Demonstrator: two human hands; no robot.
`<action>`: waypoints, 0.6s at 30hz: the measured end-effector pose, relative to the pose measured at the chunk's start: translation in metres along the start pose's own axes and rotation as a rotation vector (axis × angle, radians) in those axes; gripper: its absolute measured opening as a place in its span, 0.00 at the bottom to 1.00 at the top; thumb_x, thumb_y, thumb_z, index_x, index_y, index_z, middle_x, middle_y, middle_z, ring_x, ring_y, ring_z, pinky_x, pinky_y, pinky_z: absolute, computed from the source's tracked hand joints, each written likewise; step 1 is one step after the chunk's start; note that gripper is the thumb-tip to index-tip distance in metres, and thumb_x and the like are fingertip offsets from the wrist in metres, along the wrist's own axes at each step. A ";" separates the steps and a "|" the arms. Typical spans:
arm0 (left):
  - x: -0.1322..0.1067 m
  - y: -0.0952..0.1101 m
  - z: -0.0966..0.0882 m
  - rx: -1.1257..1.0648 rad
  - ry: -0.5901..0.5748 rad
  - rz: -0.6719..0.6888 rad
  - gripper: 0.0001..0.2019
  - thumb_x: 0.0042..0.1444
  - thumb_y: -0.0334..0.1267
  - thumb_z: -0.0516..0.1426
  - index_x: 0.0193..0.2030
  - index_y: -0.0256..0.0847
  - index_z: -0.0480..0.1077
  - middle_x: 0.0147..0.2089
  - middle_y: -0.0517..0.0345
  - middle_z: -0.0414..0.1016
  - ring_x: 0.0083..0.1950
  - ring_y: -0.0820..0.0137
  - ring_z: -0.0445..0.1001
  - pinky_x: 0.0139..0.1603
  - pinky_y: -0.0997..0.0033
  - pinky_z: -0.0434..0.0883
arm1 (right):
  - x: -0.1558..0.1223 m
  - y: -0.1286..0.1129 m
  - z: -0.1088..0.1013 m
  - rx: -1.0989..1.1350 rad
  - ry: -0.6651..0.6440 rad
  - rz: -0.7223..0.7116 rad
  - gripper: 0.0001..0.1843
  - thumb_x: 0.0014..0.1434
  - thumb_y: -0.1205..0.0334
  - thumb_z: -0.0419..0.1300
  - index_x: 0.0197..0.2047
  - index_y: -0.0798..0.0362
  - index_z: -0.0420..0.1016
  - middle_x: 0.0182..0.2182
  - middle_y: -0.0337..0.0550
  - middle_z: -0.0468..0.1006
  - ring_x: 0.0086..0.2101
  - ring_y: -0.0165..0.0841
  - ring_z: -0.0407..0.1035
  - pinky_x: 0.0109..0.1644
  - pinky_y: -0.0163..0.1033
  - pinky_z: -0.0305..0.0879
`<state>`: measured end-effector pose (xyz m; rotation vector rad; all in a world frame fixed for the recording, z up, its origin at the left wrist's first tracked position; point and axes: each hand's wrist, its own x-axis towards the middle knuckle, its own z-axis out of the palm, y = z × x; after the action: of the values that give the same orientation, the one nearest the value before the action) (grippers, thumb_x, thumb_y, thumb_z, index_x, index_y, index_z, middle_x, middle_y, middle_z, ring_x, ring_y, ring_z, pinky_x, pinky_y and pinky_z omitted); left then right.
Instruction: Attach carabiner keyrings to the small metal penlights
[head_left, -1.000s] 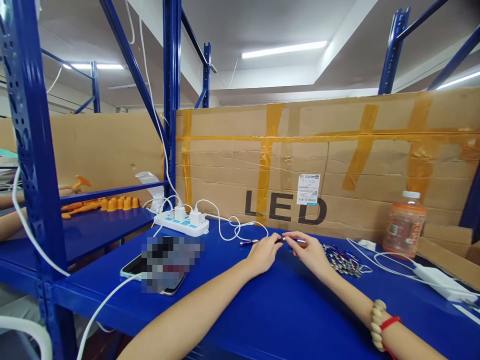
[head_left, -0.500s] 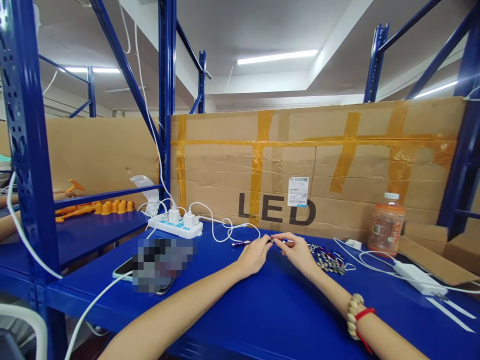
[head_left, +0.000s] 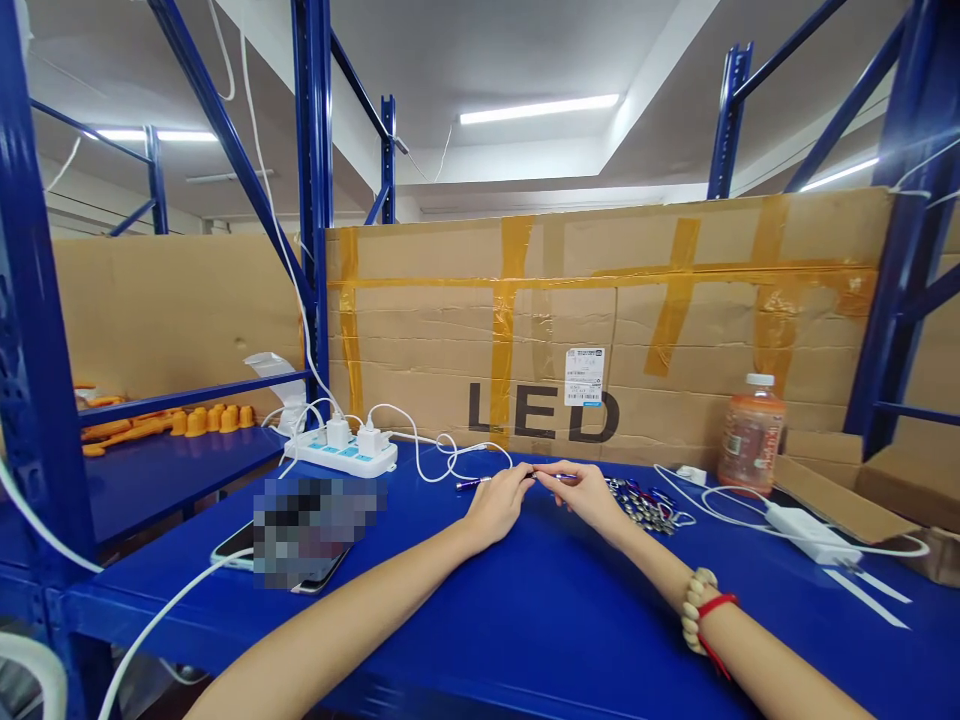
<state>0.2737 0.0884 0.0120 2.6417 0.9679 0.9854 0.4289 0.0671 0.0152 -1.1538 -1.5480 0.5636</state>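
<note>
My left hand [head_left: 496, 508] rests on the blue shelf with its fingers pinched at the tips. My right hand [head_left: 583, 492] meets it fingertip to fingertip, also pinching. Between them a slim, dark, pen-like piece [head_left: 564, 477] shows, purple with a shiny part; the fingers hide most of it. To the left of my left hand a slim purple rod [head_left: 470, 484] with a shiny end sticks out; whether it is the same piece or lies behind the hand I cannot tell. Just right of my right hand lies a heap of small silver and purple metal pieces [head_left: 646, 506].
A white power strip [head_left: 367, 459] with plugs and cables stands at the back left, phones [head_left: 232, 545] before it. An orange-tinted bottle [head_left: 751, 438], a white adapter [head_left: 814, 535] and an open carton [head_left: 840, 495] are on the right. A large cardboard box [head_left: 435, 340] closes the back.
The view has turned slightly, so the surroundings sit a little further left. Both hands remain together at the pen-like piece, with only small finger shifts.
</note>
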 end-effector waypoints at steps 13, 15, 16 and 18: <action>0.002 -0.004 -0.001 -0.100 -0.102 0.047 0.14 0.59 0.40 0.40 0.42 0.45 0.65 0.32 0.62 0.70 0.35 0.71 0.68 0.36 0.74 0.62 | 0.002 -0.003 -0.021 -0.100 -0.254 -0.110 0.18 0.43 0.50 0.61 0.32 0.54 0.78 0.29 0.44 0.71 0.18 0.21 0.62 0.15 0.27 0.54; 0.001 -0.003 -0.002 -0.094 -0.120 0.064 0.14 0.59 0.40 0.40 0.41 0.46 0.64 0.33 0.62 0.70 0.36 0.71 0.68 0.37 0.74 0.62 | 0.001 -0.005 -0.022 -0.098 -0.264 -0.114 0.17 0.43 0.50 0.61 0.30 0.54 0.79 0.28 0.43 0.71 0.18 0.22 0.62 0.15 0.28 0.55; 0.000 -0.002 -0.002 -0.089 -0.125 0.067 0.13 0.59 0.40 0.40 0.41 0.46 0.63 0.34 0.62 0.70 0.36 0.70 0.69 0.37 0.73 0.62 | 0.000 -0.005 -0.023 -0.094 -0.267 -0.117 0.17 0.43 0.50 0.61 0.30 0.54 0.79 0.28 0.43 0.71 0.18 0.22 0.62 0.16 0.28 0.55; -0.001 -0.002 -0.002 -0.084 -0.118 0.066 0.12 0.59 0.40 0.40 0.42 0.45 0.62 0.36 0.62 0.70 0.37 0.70 0.69 0.37 0.73 0.62 | 0.000 -0.005 -0.023 -0.085 -0.271 -0.116 0.16 0.42 0.50 0.62 0.28 0.55 0.78 0.28 0.43 0.71 0.18 0.22 0.63 0.16 0.28 0.55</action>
<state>0.2703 0.0889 0.0123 2.6433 0.8007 0.8520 0.4481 0.0600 0.0269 -1.0760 -1.8740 0.5993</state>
